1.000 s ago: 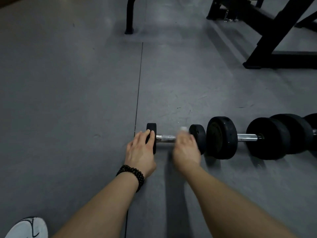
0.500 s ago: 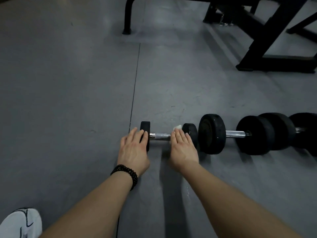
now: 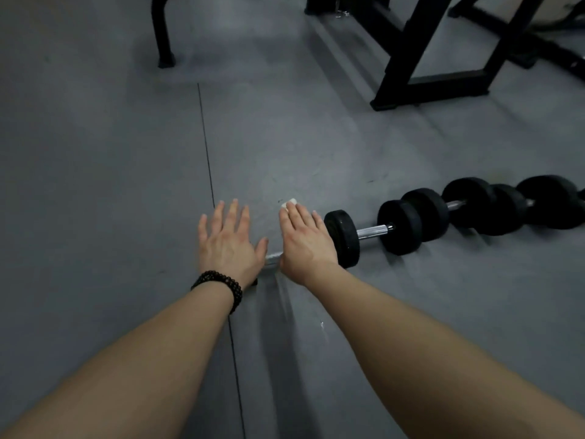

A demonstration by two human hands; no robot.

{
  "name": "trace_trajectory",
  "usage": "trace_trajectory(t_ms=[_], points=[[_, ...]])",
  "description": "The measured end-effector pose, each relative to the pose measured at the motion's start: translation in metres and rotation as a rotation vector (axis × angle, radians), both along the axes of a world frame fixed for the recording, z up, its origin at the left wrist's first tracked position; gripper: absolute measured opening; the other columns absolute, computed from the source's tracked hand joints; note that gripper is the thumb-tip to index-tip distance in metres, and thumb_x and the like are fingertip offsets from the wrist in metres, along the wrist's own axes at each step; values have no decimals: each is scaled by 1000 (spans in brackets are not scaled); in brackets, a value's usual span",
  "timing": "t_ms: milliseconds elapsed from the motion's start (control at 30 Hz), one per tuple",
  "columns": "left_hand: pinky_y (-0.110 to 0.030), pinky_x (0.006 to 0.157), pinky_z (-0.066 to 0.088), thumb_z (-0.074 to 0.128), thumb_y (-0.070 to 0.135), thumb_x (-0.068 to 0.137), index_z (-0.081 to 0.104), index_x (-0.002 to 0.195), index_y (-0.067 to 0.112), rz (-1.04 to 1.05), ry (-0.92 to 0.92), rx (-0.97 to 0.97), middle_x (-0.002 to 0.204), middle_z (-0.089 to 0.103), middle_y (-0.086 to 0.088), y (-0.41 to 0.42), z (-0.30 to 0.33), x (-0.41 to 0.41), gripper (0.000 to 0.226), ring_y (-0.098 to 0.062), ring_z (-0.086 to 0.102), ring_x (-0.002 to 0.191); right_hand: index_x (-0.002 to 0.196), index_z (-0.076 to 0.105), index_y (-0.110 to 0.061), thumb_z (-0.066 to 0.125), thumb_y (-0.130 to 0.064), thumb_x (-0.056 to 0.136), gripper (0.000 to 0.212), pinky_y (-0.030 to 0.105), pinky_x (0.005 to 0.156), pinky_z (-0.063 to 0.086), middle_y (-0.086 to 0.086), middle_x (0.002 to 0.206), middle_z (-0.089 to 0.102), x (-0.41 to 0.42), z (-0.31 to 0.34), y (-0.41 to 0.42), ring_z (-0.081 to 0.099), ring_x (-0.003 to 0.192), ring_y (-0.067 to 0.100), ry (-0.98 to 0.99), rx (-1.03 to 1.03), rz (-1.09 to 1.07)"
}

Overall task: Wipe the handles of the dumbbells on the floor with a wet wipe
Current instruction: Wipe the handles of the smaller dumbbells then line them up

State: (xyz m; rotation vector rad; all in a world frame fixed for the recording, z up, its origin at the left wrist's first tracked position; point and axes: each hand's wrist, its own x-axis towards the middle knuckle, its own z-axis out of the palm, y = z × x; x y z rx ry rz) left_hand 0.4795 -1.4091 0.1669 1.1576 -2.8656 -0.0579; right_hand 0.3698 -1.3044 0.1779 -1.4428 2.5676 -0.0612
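Note:
A row of black dumbbells lies on the grey floor. The nearest small dumbbell is mostly hidden under my hands; a short piece of its chrome handle (image 3: 273, 259) shows between them. My left hand (image 3: 228, 240) lies flat over its left end, fingers spread, holding nothing. My right hand (image 3: 305, 239) lies flat across the handle, pressing a white wet wipe (image 3: 290, 203) that peeks out past my fingertips. Just right of that hand, touching it, stands a black head (image 3: 343, 239) joined by a bare chrome handle (image 3: 373, 231) to a second dumbbell.
More black dumbbells (image 3: 493, 205) continue to the right edge. Black frames of gym equipment (image 3: 411, 58) stand at the back right, and a single black leg (image 3: 164, 42) at the back left. A seam (image 3: 207, 160) runs along the grey floor past my left hand.
Both hands have flattened and stretched forward over the small dumbbell, which now lies under my palms. The left hand has left its grip on the end weight. The view has tilted.

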Motion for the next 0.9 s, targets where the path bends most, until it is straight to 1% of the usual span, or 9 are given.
trace_trajectory(t_ms=[100,167,267,333,400,500,600,733,900], points=[[-48,121,-5,26,63,95,15,157,22,-13,-13,12,166,6,-1,9,79,1,74,-22,-4,152,156,-1,-9,48,-30,94,82,42,123,0,8,165,-5,2,78,11,-8,151,21,-15,0,-15],[-48,121,-5,24,62,96,13,157,23,-23,-30,6,166,4,0,16,137,3,74,-22,-5,152,156,-1,-9,49,-29,93,83,42,123,1,8,165,-4,1,133,21,-8,151,21,1,-2,-22],[-48,121,-3,27,61,96,14,157,24,-29,-30,15,166,6,1,30,227,7,73,-21,-4,152,156,2,-8,50,-26,90,84,41,122,3,8,165,-1,-6,220,41,-5,151,21,17,-3,-28],[-48,121,-3,29,61,96,17,157,24,-28,-21,24,165,9,2,41,290,10,73,-22,-3,152,156,5,-9,51,-24,88,84,39,122,7,8,165,1,-9,282,54,-2,152,21,12,-13,-40],[-48,121,-4,30,62,96,16,157,25,-35,-29,44,166,8,2,56,353,13,73,-21,-4,151,156,7,-9,52,-24,87,84,39,122,10,8,165,4,-10,347,72,-1,152,21,21,-30,-64],[-48,121,-4,27,61,96,12,157,26,-18,-44,60,166,4,3,86,449,23,72,-20,-6,151,156,7,-9,52,-27,88,84,40,122,10,8,165,5,-5,443,103,0,152,21,48,-54,-58],[-49,121,-3,27,61,96,13,157,26,29,-1,56,166,5,2,122,537,35,72,-20,-5,152,156,6,-10,50,-28,90,82,40,122,8,7,165,3,2,530,138,-2,152,20,55,-55,-55],[-48,122,-2,29,60,97,13,157,26,62,20,54,166,5,2,171,631,51,72,-20,-5,152,156,5,-10,50,-32,91,82,42,123,8,7,165,2,17,623,177,-2,152,21,88,-33,5],[-49,121,-3,30,60,96,11,157,27,97,-17,58,166,3,3,213,709,88,72,-19,-6,152,157,4,-10,49,-34,93,82,42,123,7,7,165,1,47,701,204,-2,152,20,105,-30,77]])
